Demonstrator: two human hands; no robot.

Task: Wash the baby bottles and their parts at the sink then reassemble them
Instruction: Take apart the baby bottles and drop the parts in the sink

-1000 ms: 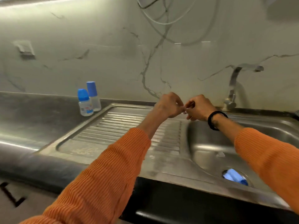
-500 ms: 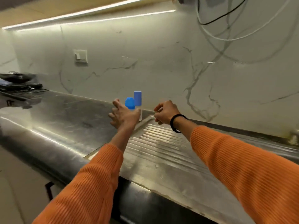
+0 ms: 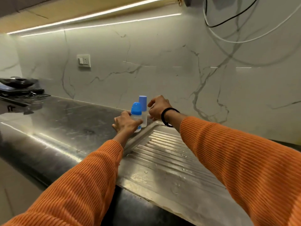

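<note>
I am noting two small clear plastic baby bottles standing upright and capped at the corner where the dark polished stone counter (image 3: 53, 121) meets the ribbed steel draining board (image 3: 164, 152); my reading is that they are parked there, dry side of the sink, waiting to be carried over for washing. My left hand (image 3: 126, 122) is wrapping around the body of the nearer, shorter bottle with the rounded blue dome cap (image 3: 136, 112), thumb across its front and fingers curled round behind, so it is gripping that bottle while the base is sitting on the counter edge. Just beyond it, touching or nearly so, the taller bottle with the cylindrical blue cap (image 3: 143, 106) is standing. My right hand (image 3: 158, 108), black band at the wrist, is hovering just to the right of that taller bottle with fingers loosely curled; I cannot tell whether the fingertips are touching it, and it is holding nothing that I can see.
</note>
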